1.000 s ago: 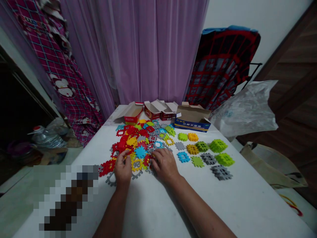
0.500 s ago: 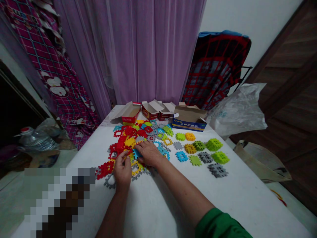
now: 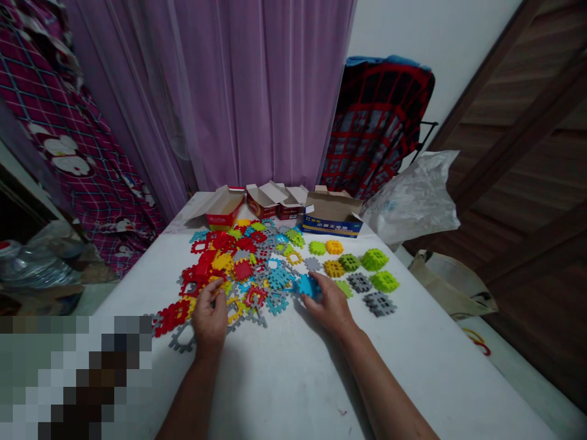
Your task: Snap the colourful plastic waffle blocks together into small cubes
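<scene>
My right hand [image 3: 331, 304] grips a blue interlocking plastic tile [image 3: 306, 285] between thumb and fingers, just right of the mixed heap. Its fingers hide the spot where another blue tile lay. My left hand [image 3: 211, 315] is at the near left of the heap, thumb and fingertips drawn together. Something yellow-orange shows by those fingertips, but I cannot tell whether it is held. Beneath and beyond this hand spread toothed tiles in red [image 3: 243, 269], yellow [image 3: 222, 262], blue and grey, many overlapping.
Right of the heap, tiles sit grouped by colour: lime green [image 3: 375, 259], dark yellow [image 3: 334, 268], olive green [image 3: 349, 263] and grey [image 3: 380, 303]. Along the far edge stand open cartons, including a blue box [image 3: 332, 228] and a red box [image 3: 224, 219]. A clear plastic bag [image 3: 413, 198] hangs at the right.
My right hand has moved right, out of the heap, carrying a blue tile to the sorted groups. My left hand stays by the heap. The view has turned slightly to the right.
</scene>
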Available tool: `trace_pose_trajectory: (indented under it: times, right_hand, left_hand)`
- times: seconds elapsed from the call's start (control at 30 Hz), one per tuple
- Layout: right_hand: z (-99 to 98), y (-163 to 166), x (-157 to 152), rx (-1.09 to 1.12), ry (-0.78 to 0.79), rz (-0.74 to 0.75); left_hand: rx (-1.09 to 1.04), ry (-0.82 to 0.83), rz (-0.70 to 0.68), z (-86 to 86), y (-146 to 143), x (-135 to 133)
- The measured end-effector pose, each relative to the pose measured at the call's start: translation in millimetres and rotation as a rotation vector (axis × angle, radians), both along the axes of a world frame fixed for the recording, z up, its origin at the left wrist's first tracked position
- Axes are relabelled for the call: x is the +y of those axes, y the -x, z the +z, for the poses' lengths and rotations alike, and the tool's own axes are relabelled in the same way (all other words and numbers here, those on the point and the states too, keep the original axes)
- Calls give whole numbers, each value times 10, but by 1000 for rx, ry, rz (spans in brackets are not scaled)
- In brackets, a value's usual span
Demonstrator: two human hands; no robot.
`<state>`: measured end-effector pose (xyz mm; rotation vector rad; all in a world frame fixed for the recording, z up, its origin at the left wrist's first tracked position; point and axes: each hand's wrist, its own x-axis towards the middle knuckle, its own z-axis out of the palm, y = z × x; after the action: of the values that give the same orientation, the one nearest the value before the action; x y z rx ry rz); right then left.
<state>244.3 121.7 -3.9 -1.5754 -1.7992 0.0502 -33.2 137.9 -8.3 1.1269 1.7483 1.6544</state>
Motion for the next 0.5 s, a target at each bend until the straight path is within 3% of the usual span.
trace_pose_trajectory:
  times: [0.23,0.5]
  right_hand:
    - [-87,-192,-239,-115,67,-20]
    - [-117,-196,-294,-154,77,137]
  left_hand:
    - [100,-21,-14,9,20,-12]
    - [120,-5,-3,26,10,-21]
